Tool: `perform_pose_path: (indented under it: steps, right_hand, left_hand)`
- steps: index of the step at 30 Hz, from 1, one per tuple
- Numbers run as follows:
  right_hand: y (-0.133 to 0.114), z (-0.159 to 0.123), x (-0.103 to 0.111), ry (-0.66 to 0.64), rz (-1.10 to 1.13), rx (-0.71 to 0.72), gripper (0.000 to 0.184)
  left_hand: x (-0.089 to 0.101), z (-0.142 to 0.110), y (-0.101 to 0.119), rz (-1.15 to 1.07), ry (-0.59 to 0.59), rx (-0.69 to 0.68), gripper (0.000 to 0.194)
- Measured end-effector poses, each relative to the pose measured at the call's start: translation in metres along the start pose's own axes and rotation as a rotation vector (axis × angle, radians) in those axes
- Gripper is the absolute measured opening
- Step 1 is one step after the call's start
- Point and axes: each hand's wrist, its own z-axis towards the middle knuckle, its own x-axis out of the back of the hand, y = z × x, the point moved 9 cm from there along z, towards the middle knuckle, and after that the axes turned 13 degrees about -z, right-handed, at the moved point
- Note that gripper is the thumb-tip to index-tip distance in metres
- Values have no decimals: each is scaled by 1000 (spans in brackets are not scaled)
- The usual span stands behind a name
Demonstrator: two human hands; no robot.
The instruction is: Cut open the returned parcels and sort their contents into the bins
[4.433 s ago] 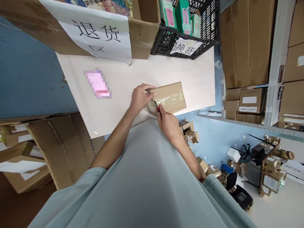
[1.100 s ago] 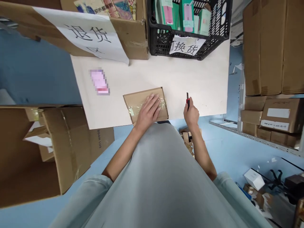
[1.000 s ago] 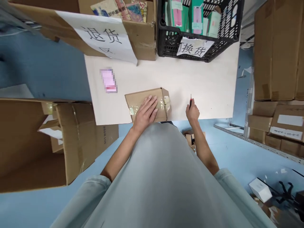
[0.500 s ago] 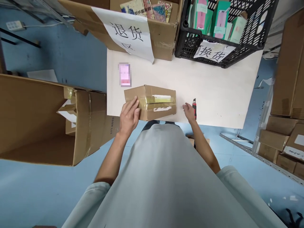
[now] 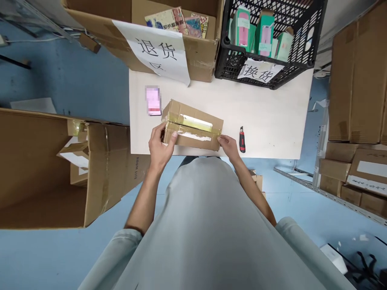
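Observation:
A small cardboard box stands at the front of the white table, with a slit seam along its top and torn white label remnants on either side of it. My left hand grips the box's left end, thumb on the near upper part and fingers round the side. At the opposite end, my right hand pinches the near right corner between thumb and fingers. Just right of that hand a red and black utility knife lies on the tabletop.
A pixelated pink item lies at the table's left. Behind stand a large carton with packets and a black crate holding green boxes. An open carton is at left; stacked boxes fill the right side.
The utility knife, earlier in my right hand, was laid on the table. The box has been turned so its seam faces up, and my right hand has moved left onto its corner.

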Motion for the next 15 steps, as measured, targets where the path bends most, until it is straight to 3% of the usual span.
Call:
perform_pose_path:
  steps: [5, 9, 15]
  right_hand:
    - [4, -14, 44, 206, -99, 56, 61]
    - [21, -6, 66, 235, -155, 10, 59]
    - [33, 3, 76, 248, -116, -1, 55]
  left_hand:
    - [-39, 6, -48, -244, -104, 209, 68]
    - [-69, -5, -76, -231, -167, 377, 61]
    - [-78, -15, -77, -261, -97, 449, 49]
